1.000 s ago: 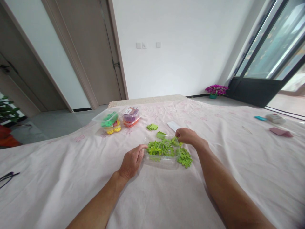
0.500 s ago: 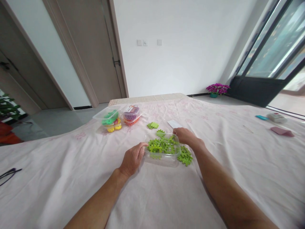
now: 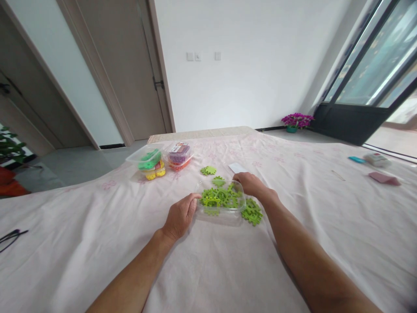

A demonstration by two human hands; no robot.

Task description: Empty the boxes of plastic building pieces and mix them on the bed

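Observation:
A clear plastic container (image 3: 224,217) stands on the cloth in front of me, with several lime-green gear-edged plastic pieces (image 3: 211,201) in it. My left hand (image 3: 181,217) is closed on its left edge, the thumb over the rim. At the far right corner, my right hand (image 3: 250,184) has its fingers bent down by the rim; what they hold, if anything, is hidden. A loose cluster of green pieces (image 3: 252,212) lies against the container's right side. Beyond it on the cloth are a small green piece (image 3: 218,181) and a flat green piece (image 3: 208,170).
Farther left stand a clear box with green and yellow pieces (image 3: 150,160) and another with purple and orange pieces (image 3: 180,153). A white card (image 3: 237,167) lies beyond my right hand. Glasses (image 3: 12,237) rest far left; a pink item (image 3: 384,178) lies far right.
My right fingers have edged slightly left near the container's far corner. My left hand keeps its hold on the container. The whole view has shifted a little.

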